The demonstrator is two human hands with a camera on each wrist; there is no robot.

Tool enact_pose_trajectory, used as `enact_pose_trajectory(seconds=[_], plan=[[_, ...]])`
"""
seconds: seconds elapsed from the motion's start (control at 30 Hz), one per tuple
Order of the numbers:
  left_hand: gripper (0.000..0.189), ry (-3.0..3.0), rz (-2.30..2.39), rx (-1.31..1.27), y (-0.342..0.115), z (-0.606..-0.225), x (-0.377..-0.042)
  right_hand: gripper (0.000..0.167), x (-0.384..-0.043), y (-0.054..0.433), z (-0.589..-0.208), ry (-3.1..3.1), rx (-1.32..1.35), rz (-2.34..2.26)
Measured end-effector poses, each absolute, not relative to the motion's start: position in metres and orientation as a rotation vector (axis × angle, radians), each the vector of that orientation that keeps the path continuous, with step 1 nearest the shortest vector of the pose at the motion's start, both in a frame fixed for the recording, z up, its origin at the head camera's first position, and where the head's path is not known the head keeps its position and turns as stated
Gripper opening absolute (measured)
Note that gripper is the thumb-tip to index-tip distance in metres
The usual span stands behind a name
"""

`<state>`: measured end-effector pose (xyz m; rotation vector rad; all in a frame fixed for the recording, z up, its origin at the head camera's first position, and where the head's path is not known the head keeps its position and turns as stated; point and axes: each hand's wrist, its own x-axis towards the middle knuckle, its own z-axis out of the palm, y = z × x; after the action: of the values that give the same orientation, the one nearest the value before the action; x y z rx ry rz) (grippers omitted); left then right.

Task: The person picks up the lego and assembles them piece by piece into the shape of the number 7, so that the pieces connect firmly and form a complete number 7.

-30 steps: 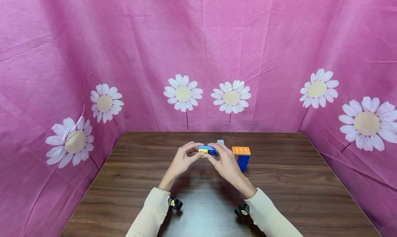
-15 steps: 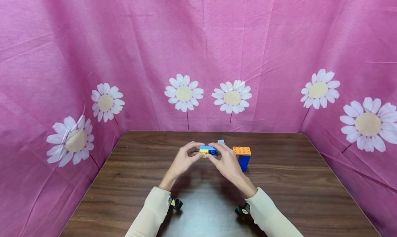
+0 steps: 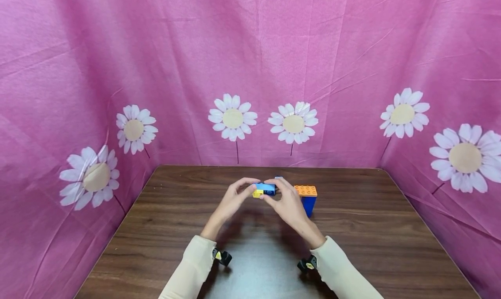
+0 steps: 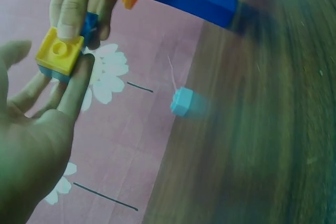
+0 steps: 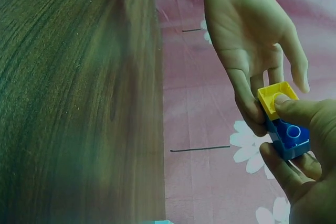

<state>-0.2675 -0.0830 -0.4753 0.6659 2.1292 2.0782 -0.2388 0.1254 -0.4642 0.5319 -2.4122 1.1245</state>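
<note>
A yellow toy building brick is joined to a longer blue brick, hollow underside toward the wrist cameras, held above the table. My right hand pinches the pair, its thumb pressing on the yellow brick and its fingers behind the blue one. My left hand has its fingers extended against the back of the bricks. Its thumb stands apart from them in both wrist views. Right of the hands stands a tall blue block with an orange studded brick on top.
A small light blue brick sits on the wooden table toward the back, mostly hidden behind the right hand in the head view. A pink cloth with daisies surrounds the table's back and sides.
The left thumb has shifted up and away from the yellow brick's underside, so more yellow shows. The right hand keeps its pinch, and the bricks have moved very slightly right.
</note>
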Motion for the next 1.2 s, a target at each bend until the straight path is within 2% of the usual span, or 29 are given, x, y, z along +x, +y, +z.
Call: enact_pose_trajectory(seconds=[0.17,0.43,0.77,0.97,1.2], plan=[[0.042,1.990,2.109,0.539,-0.081,-0.470,-0.268,0.042,-0.239,0.125,-0.464,-2.426,0.546,1.133],[0.033,2.031,2.115,0.478,-0.074,-0.466,-0.264,0.042,-0.241,0.126,-0.463,-2.395,0.626,0.989],[0.030,1.969,2.241,0.460,-0.070,-0.464,-0.263,0.055,-0.234,0.150,-0.444,-2.445,0.746,0.908],[0.032,1.912,2.268,0.506,-0.070,-0.466,-0.263,0.051,-0.231,0.176,-0.437,-2.429,0.783,0.888],[0.035,1.921,2.255,0.507,-0.069,-0.466,-0.264,0.040,-0.230,0.210,-0.437,-2.458,0.675,0.864]])
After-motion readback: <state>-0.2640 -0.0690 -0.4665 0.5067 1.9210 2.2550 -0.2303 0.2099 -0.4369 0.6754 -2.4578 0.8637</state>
